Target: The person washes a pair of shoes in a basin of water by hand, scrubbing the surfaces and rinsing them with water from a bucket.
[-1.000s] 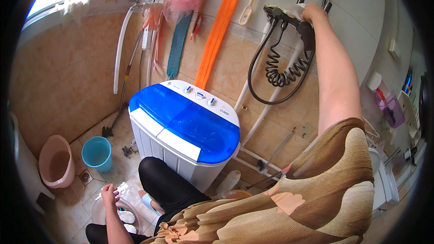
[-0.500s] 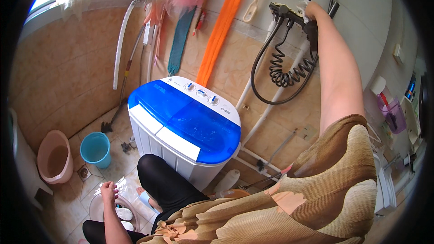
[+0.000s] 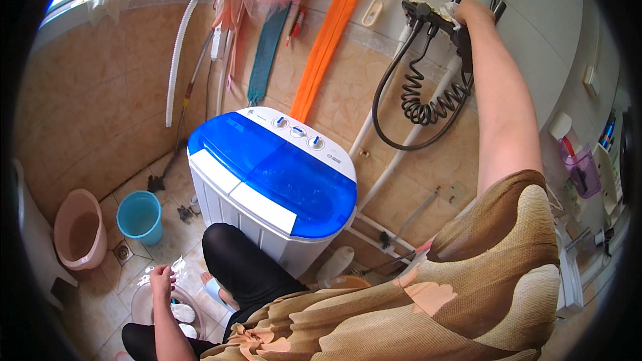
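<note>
We find the right hand (image 3: 468, 12) closed on a black wall-mounted shower fitting (image 3: 428, 13), its coiled black hose (image 3: 428, 103) hanging beneath. The left hand (image 3: 161, 279) pinches crinkled clear plastic (image 3: 179, 267) above a clear round basin (image 3: 144, 304) on the floor. A blue-lidded white washing machine (image 3: 274, 180) stands between.

One head camera, looking down from above.
It faces the tiled wall and floor; the washing machine (image 3: 271, 177) stands near, below centre.
</note>
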Motion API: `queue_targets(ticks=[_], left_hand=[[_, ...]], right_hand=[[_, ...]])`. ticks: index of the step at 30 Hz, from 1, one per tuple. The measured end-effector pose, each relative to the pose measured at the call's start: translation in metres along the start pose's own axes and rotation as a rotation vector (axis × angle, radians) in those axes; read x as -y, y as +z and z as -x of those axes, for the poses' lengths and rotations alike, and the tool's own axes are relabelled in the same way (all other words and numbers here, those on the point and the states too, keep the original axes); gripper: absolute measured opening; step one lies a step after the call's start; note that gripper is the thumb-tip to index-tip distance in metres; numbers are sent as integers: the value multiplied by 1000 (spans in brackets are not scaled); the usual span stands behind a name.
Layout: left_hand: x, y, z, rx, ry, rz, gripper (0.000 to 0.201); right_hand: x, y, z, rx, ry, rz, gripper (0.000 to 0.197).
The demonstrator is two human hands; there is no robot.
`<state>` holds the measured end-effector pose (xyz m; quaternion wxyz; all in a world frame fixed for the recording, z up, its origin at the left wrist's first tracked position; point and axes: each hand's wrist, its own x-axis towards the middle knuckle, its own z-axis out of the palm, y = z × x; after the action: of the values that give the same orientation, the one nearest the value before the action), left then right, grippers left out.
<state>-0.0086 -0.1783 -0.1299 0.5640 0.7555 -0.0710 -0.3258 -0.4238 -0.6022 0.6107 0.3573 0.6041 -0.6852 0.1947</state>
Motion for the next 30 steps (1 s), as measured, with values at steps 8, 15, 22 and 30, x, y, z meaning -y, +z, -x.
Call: queue_targets(ticks=[8, 15, 22, 30], left_hand=[[41, -26, -33, -9, 325, -116, 23], [4, 7, -9, 45, 60, -64, 26], [-10, -1, 15, 0, 59, -120, 26], [10, -14, 18, 3, 123, -201, 30]], right_hand=[[-40, 22, -11, -48, -101, -226, 28], [-46, 46, 90, -625, -416, -920, 27], [69, 109, 301, 201, -828, -1279, 19], [143, 174, 444, 515, -919, -965, 27]])
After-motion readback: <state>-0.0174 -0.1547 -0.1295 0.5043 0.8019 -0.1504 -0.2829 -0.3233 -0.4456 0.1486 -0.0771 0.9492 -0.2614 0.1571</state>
